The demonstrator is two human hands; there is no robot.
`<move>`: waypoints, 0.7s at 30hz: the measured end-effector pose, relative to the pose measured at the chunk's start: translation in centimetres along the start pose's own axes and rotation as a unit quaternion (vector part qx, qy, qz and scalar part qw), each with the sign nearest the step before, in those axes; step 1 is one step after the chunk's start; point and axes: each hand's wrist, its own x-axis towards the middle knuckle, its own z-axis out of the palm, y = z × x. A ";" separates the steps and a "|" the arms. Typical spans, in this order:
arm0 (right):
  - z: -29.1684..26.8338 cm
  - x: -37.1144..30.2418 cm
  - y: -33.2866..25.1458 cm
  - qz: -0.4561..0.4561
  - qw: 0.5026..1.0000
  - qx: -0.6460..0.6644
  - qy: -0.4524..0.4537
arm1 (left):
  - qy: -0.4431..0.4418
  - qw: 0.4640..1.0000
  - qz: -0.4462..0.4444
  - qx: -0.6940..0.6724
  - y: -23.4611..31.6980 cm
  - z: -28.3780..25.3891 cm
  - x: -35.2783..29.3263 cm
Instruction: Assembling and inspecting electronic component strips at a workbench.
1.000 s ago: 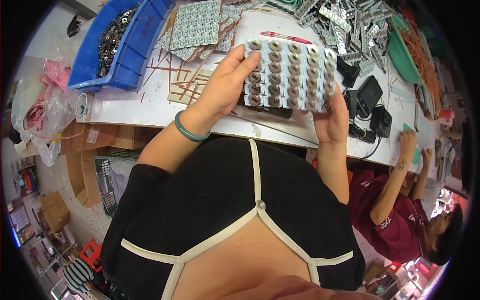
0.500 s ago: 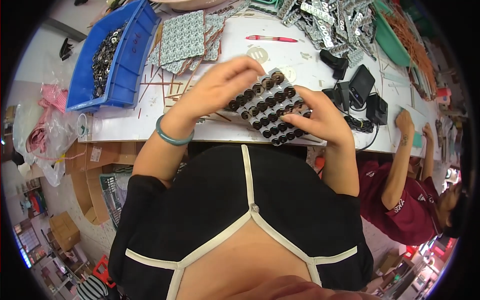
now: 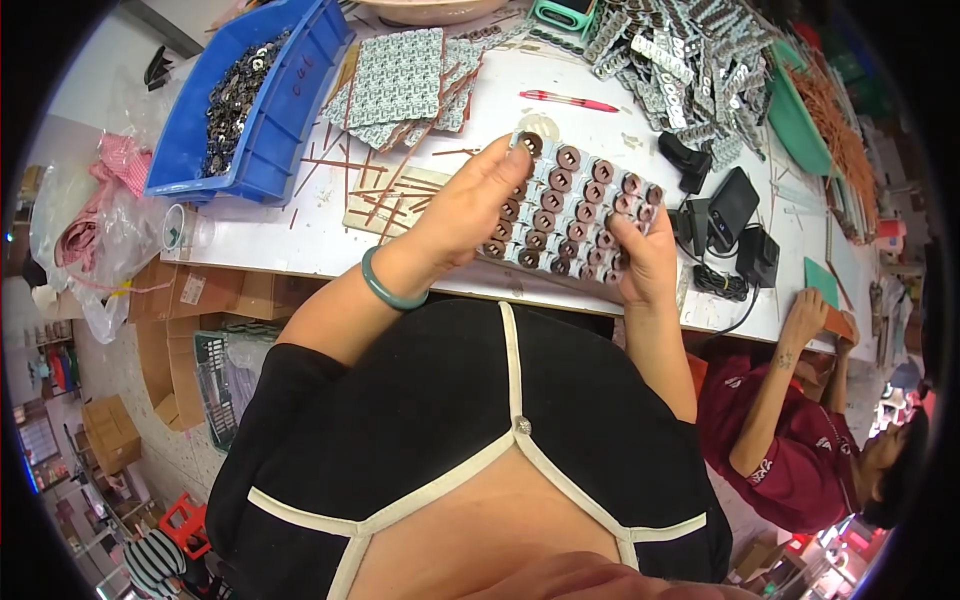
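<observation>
A grey panel [image 3: 553, 228] set with rows of round, slotted brown discs is held tilted in front of me, just over the table's near edge. My left hand [image 3: 468, 208] grips its left edge, the thumb lying on the upper left corner. At the right edge my right hand [image 3: 648, 255] is closed on it, with the thumb pressed on the discs. Fingers of both hands are partly hidden behind the panel. Beyond it on the table lie a pink pen [image 3: 568, 101] and a stack of similar grey panels [image 3: 395, 82].
A blue bin [image 3: 270, 135] of small dark parts stands left, near thin brown sticks [image 3: 385, 200]. Metal strips [image 3: 690, 75] are heaped at the back right beside a green basin [image 3: 797, 125]. A black device [image 3: 733, 210] and adapter [image 3: 758, 258] lie right, near a co-worker's hands [image 3: 808, 318].
My left hand has gone from hovering at the panel's upper edge to gripping its left side. The panel has turned, showing its discs more squarely. The co-worker's hands now hold a brown-orange piece.
</observation>
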 end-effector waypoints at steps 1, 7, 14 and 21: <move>0.6 0.0 0.1 -0.035 0.999 -0.007 0.004 | 0.003 0.991 -0.094 -0.096 -0.8 -1.1 0.6; 0.9 0.7 -0.5 0.003 0.999 -0.030 0.016 | -0.220 0.967 0.087 -0.091 -3.7 -4.8 2.3; 2.4 0.6 0.5 0.034 0.999 0.005 -0.003 | -0.037 0.999 0.024 -0.025 -2.1 -1.7 0.1; 3.0 1.0 0.2 0.024 1.000 0.017 -0.010 | -0.205 0.965 -0.015 -0.165 -3.7 -3.5 1.2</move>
